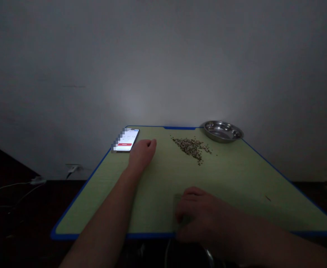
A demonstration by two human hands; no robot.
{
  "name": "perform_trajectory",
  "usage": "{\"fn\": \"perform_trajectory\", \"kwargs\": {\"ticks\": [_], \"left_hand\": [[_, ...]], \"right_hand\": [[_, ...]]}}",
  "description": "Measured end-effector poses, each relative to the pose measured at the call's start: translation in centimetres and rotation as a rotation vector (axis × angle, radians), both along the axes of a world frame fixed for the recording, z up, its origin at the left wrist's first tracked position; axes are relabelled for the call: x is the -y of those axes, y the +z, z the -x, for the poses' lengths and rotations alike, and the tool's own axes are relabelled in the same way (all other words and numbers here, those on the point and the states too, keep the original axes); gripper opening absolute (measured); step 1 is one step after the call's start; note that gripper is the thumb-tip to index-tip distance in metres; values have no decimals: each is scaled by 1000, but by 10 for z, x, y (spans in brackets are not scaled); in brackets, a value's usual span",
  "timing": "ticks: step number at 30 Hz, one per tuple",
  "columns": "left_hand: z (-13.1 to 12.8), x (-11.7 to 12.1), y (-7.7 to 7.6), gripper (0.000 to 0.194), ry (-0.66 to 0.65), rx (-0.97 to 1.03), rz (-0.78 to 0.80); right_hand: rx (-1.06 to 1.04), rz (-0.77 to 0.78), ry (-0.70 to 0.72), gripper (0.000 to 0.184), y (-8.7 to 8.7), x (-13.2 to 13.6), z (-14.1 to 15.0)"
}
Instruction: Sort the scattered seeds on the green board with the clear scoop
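Note:
My left hand [142, 153] rests on the green tabletop, curled closed, just right of a lit phone [128, 138]. Whatever its fingers may hold is hidden. At the near edge of the table is my right hand [198, 212], its fingers bent and the thumb apart from them, with nothing visible in the gap. Beyond my hands lies a loose pile of small dark and pale grains or seeds [190, 147], with a few strays around it. To the right of the pile, a shiny steel bowl [223, 132] stands at the back corner.
The green table [236, 178] has a blue rim and stands against a grey wall. A small brown sliver [268, 198] lies on its right part. Below the near edge, a dark round container [190, 257] is partly visible. White cables [26, 184] run along the floor at left.

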State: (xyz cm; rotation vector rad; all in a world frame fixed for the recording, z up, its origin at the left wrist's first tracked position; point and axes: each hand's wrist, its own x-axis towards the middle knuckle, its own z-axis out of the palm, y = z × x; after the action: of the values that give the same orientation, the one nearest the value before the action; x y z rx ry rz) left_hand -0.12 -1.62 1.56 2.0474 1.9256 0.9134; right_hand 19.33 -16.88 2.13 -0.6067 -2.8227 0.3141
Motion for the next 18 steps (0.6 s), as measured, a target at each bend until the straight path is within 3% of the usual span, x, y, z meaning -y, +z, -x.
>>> {"fn": "perform_trajectory", "kwargs": {"ticks": [7, 14, 18], "left_hand": [[0, -1, -2, 35, -6, 1, -35], [-1, -1, -2, 35, -9, -4, 4], [0, -1, -3, 35, -14, -8, 8]], "right_hand": [[-1, 108, -133, 15, 9, 6, -23], [-120, 54, -168, 29, 21, -1, -32], [-198, 103, -367, 28, 32, -25, -40]]}}
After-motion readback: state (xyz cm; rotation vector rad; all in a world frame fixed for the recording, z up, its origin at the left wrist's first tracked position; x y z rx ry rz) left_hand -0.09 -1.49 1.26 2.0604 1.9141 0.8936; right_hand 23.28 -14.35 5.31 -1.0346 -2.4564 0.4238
